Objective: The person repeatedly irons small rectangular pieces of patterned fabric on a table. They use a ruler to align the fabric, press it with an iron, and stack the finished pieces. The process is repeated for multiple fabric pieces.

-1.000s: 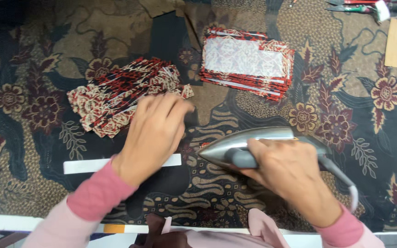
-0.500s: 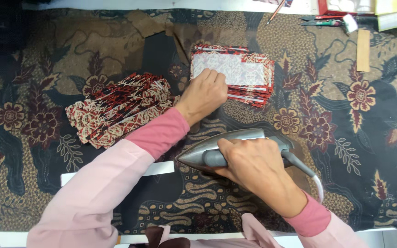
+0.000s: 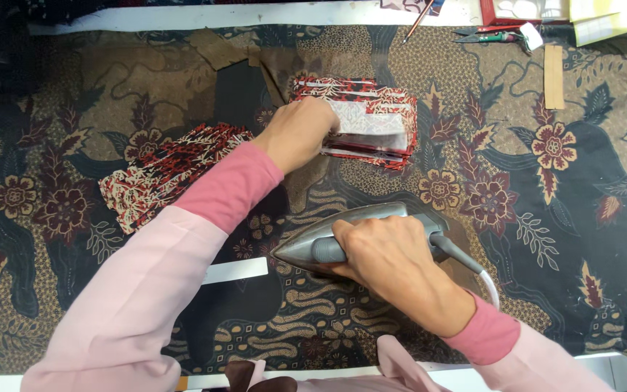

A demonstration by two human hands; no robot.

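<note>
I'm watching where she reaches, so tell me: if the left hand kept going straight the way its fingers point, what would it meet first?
The left hand points right and already rests on the near edge of the red patterned fabric stack; going on, it would slide across that stack.

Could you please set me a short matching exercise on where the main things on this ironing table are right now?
Things:
1. iron
2. stack of patterned pieces
3. fanned pile of folded pieces
4. white strip

Places:
A. under the left forearm
B. gripped by the right hand
C. left of the stack, untouched
D. under the left hand

Pairs: 1-B, 2-D, 3-C, 4-A
</note>
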